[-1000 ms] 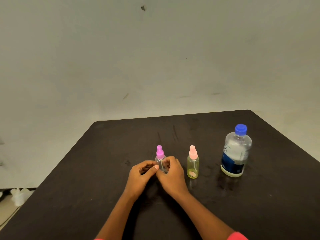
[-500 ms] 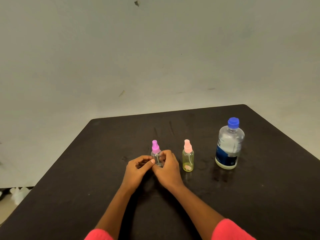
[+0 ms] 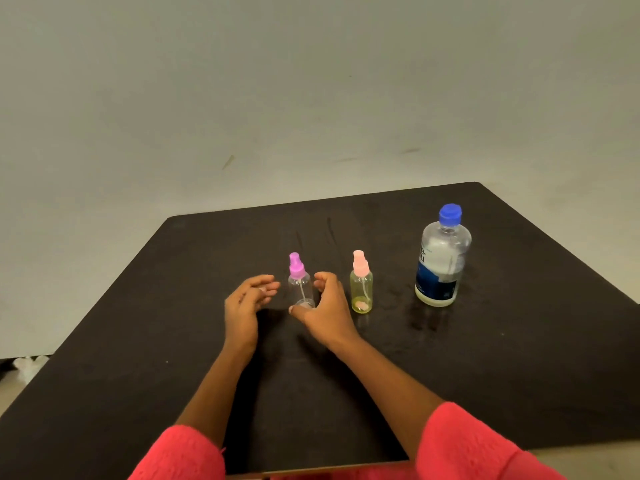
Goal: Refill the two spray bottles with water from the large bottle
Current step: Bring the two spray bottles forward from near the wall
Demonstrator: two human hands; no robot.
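Observation:
A clear spray bottle with a purple top (image 3: 300,289) stands upright on the black table (image 3: 485,375). My left hand (image 3: 247,301) hovers just left of it with loosely curled fingers, not touching it. My right hand (image 3: 325,306) curves around its right side, with the thumb tip at the bottle's base and the fingers slightly off its wall. A yellowish spray bottle with a pink top (image 3: 362,289) stands to the right of my right hand. The large water bottle with a blue cap and dark label (image 3: 441,261) stands capped further right.
A plain grey wall rises behind the table's far edge. The table's left edge slants down to the left, with pale objects (image 3: 29,365) on the floor beyond it. Red sleeves cover both of my forearms at the bottom.
Both hands were closed together around the purple-topped bottle. They have now spread apart, and the left hand has come off it to the left. The view has shifted slightly.

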